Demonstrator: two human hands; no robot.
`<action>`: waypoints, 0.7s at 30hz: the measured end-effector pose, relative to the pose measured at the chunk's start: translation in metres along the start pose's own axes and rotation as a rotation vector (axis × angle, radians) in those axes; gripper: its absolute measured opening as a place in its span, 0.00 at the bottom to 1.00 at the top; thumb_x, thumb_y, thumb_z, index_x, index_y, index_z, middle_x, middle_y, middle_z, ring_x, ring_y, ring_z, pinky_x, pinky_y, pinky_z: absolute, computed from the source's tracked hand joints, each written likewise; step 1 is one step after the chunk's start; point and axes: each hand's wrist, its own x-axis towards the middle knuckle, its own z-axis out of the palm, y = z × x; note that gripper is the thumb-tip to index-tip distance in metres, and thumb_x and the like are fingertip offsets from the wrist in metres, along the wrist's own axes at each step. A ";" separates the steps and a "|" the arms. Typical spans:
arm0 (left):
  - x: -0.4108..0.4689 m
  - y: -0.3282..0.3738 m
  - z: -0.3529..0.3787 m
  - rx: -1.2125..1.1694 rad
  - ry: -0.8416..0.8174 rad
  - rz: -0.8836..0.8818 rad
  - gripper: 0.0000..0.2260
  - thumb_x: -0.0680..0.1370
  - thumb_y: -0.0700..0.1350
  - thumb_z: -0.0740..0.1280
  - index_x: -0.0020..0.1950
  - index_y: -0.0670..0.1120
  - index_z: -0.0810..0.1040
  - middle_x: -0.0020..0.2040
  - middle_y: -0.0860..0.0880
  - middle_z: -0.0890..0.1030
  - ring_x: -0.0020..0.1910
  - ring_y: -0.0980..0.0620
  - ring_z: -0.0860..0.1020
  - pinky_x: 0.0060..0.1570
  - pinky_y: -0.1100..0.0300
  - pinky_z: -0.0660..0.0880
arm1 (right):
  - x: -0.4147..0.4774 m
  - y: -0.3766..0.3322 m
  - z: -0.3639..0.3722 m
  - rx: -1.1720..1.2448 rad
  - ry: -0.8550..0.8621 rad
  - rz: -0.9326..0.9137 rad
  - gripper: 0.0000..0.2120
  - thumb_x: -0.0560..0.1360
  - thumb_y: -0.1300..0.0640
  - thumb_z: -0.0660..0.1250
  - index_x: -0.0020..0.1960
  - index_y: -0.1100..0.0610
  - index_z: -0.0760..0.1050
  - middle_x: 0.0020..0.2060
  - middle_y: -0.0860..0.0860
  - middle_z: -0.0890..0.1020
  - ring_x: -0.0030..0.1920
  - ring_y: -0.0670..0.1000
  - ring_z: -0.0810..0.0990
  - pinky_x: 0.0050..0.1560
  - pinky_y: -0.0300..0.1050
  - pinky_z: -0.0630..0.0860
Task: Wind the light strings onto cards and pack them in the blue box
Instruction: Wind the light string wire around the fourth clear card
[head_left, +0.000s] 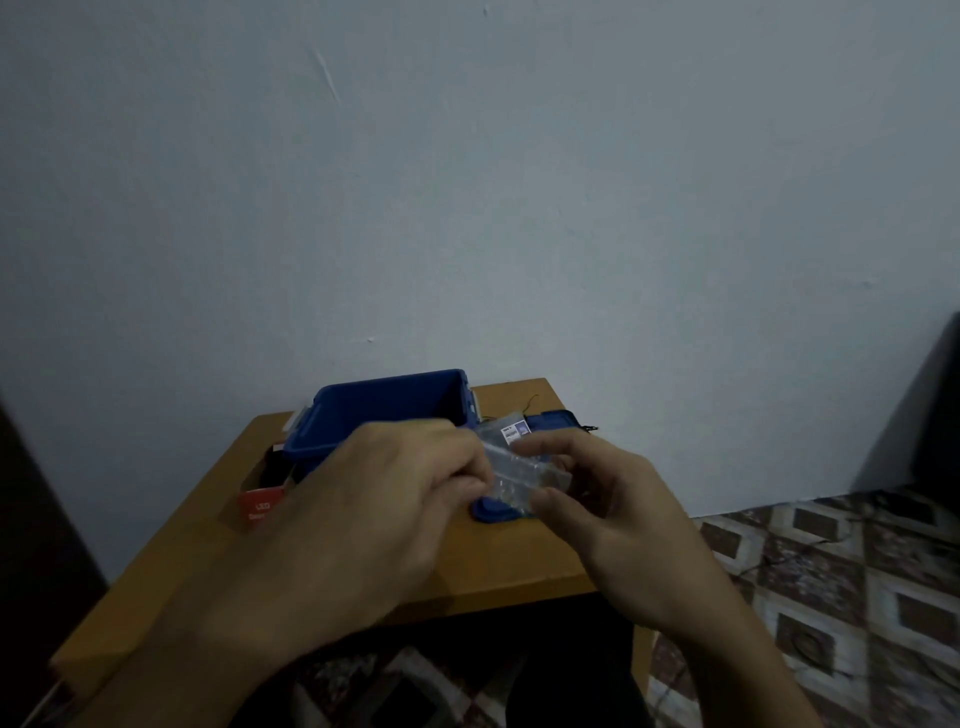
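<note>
The open blue box (387, 410) stands at the back of a small wooden table (498, 566). In front of it both hands hold a clear plastic packet (522, 470) with a small white label at its far end. My left hand (395, 499) pinches the packet's left end. My right hand (608, 499) grips its right end from below. Whether the packet holds a light string is too blurred to tell. The box's blue lid (550, 421) lies flat behind and under the packet, partly hidden.
A red carton (262, 499) with white lettering lies open at the table's left, beside the box. A thin dark wire (530, 402) trails near the table's back right corner. Patterned floor tiles (841, 571) spread to the right. A pale wall rises right behind the table.
</note>
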 end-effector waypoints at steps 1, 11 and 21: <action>0.004 -0.003 -0.002 0.038 0.007 0.028 0.08 0.79 0.46 0.67 0.42 0.57 0.79 0.39 0.61 0.77 0.44 0.61 0.76 0.41 0.69 0.69 | 0.000 -0.001 -0.001 0.004 -0.050 0.014 0.13 0.79 0.56 0.69 0.58 0.38 0.77 0.49 0.44 0.81 0.48 0.48 0.81 0.48 0.50 0.80; 0.041 -0.024 -0.021 -0.169 -0.229 0.007 0.03 0.75 0.45 0.73 0.44 0.53 0.86 0.43 0.58 0.81 0.45 0.60 0.80 0.43 0.69 0.73 | -0.005 -0.011 -0.012 0.364 -0.303 0.064 0.12 0.78 0.62 0.70 0.58 0.51 0.82 0.51 0.52 0.84 0.47 0.51 0.81 0.49 0.47 0.79; 0.052 -0.042 -0.006 -0.618 -0.351 -0.199 0.02 0.71 0.43 0.73 0.39 0.47 0.86 0.38 0.49 0.85 0.39 0.55 0.82 0.39 0.64 0.76 | -0.006 -0.013 -0.009 0.737 -0.330 0.045 0.17 0.71 0.66 0.70 0.60 0.59 0.79 0.51 0.61 0.78 0.48 0.60 0.77 0.45 0.49 0.79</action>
